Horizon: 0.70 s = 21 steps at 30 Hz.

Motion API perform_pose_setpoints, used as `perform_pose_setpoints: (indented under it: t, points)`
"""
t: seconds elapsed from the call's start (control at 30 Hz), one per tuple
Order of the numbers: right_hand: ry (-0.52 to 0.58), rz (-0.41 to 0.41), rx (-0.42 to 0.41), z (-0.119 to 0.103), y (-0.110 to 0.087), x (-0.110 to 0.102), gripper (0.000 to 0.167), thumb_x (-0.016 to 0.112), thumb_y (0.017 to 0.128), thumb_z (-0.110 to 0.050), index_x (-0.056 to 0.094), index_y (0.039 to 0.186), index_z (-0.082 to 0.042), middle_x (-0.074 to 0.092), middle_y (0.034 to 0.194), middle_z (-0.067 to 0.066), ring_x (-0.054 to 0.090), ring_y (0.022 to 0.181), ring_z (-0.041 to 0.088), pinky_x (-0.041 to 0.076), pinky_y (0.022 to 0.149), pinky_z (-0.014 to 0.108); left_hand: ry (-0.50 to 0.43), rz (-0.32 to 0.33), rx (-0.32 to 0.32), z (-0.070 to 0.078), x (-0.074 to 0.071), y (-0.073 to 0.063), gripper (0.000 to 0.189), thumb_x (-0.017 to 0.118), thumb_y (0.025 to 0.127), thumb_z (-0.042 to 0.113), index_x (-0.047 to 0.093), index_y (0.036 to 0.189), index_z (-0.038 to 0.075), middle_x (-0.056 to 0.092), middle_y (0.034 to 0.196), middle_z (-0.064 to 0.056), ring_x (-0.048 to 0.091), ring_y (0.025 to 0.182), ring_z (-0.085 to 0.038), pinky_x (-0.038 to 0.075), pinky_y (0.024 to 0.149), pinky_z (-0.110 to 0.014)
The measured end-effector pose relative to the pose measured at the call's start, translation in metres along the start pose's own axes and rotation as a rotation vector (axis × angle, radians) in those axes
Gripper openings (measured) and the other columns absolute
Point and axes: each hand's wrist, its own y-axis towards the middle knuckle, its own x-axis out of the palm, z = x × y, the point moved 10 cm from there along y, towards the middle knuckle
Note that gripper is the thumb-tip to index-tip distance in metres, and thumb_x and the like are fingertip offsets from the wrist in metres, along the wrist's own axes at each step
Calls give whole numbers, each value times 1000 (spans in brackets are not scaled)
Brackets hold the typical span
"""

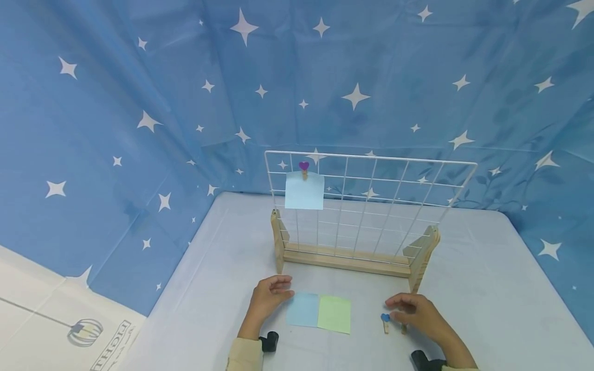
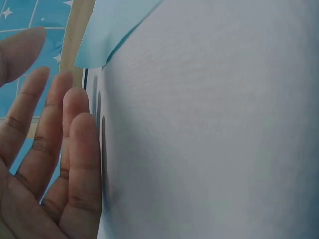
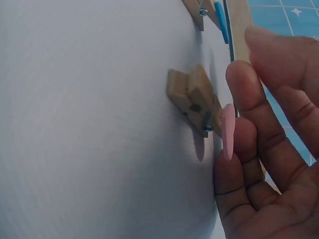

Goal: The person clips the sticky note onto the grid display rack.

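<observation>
Beside the left edge of a light blue paper note (image 1: pixel 302 310) is my left hand (image 1: pixel 268 300), its fingers relaxed and nothing between them. A light green note (image 1: pixel 334 315) adjoins the blue one on the table. On the right, my right hand (image 1: pixel 416 315) hovers over two small wooden clothespins, fingers loosely bent and holding nothing. One clothespin (image 1: pixel 385 323) has a blue heart. The other, a clothespin with a pink top (image 3: pixel 228 132), lies right by the fingertips in the right wrist view; in the head view the hand mostly hides it.
Behind the notes stands a white wire grid (image 1: pixel 357 216) on a wooden base (image 1: pixel 345 262). A purple-heart clothespin (image 1: pixel 304 169) clips another light blue note (image 1: pixel 303 191) to its upper left. A star-patterned blue curtain (image 1: pixel 287 67) hangs behind the white-covered table (image 1: pixel 223 268).
</observation>
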Motion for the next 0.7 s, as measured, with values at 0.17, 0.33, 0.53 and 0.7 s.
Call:
perform_pose_setpoints:
  t: [0.17,0.33,0.53,0.7]
  points:
    - [-37,-15,-2,-2,1,1,19,84,91,-7,79,109,-1,78,109,9,70,100,7,58,90,22,72,9,-47,-2,0,0,34,84,90,9,77,122,0,79,116,-14,77,105,-31,62,95,-48]
    - [-57,-16,-1,-2,2,2,16,85,91,-10,80,105,-4,76,106,3,67,97,3,59,89,23,141,27,-72,-1,-2,-1,30,86,88,9,79,116,1,79,100,-6,74,90,-21,62,85,-42]
    - [-79,-25,-14,-1,3,5,11,85,92,-12,80,101,-7,72,103,0,63,94,1,58,87,22,206,46,-82,0,-1,-2,16,87,85,6,81,99,5,67,79,4,58,72,-13,50,70,-32]
    - [-89,-24,-3,-2,3,5,9,86,91,-13,79,95,-9,70,99,-2,61,93,2,57,85,24,240,57,-59,2,1,-3,6,85,86,4,80,89,5,64,73,4,55,70,-13,48,68,-31]
